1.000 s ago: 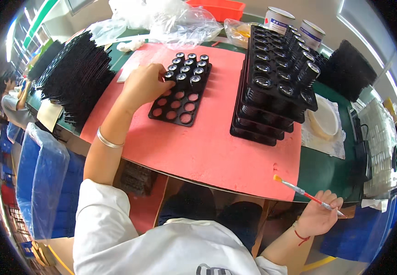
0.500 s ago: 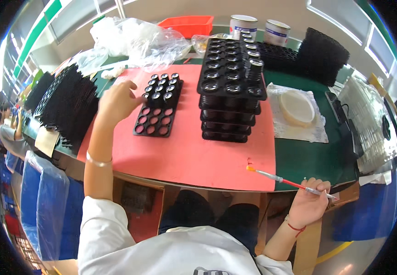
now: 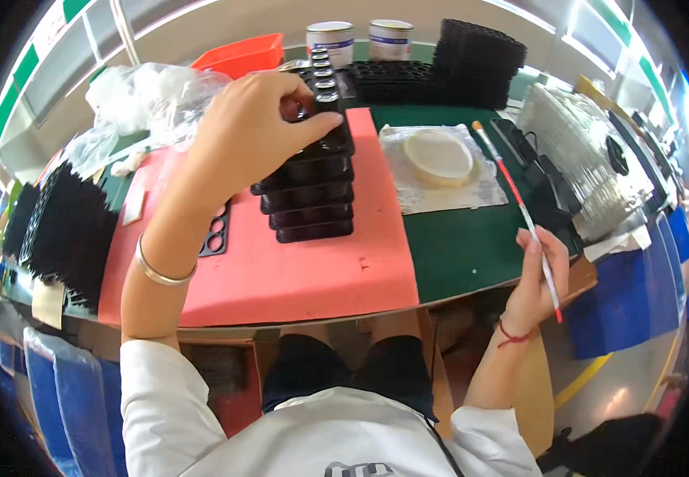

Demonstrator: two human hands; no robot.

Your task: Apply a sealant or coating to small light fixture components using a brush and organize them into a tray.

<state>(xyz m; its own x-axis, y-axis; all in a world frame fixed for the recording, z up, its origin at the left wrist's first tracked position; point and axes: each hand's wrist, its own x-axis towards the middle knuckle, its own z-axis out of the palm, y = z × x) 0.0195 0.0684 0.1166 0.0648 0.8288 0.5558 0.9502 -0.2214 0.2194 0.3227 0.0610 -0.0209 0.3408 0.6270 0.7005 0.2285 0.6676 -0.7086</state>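
Observation:
My left hand [image 3: 253, 123] is over the top of a stack of black plastic trays [image 3: 313, 195]. Its thumb stretches out beside a row of shiny-topped black round parts [image 3: 325, 83], apart from the curled forefinger. No held part shows between them; the other fingertips are partly hidden. In my right hand [image 3: 541, 274], at the right table edge, is a thin paintbrush [image 3: 514, 191] with a red and white handle, its bristles pointing up and away. Left of the brush tip, a round whitish dish [image 3: 440, 157] rests on a pale sheet. My left forearm mostly covers another black tray [image 3: 216, 232].
A pink mat [image 3: 313, 278] covers part of the green table. Black mesh-like stacks stand at left [image 3: 70, 234] and back right [image 3: 479, 63]. Behind are two cans [image 3: 330, 40], a red bin [image 3: 241, 56] and plastic bags [image 3: 150, 95]. Clear trays [image 3: 583, 155] lie right.
My left hand has moved from the low tray to the stack's top. My right hand has tipped the brush upright, bristles now near the dish. The whole view has shifted to the right.

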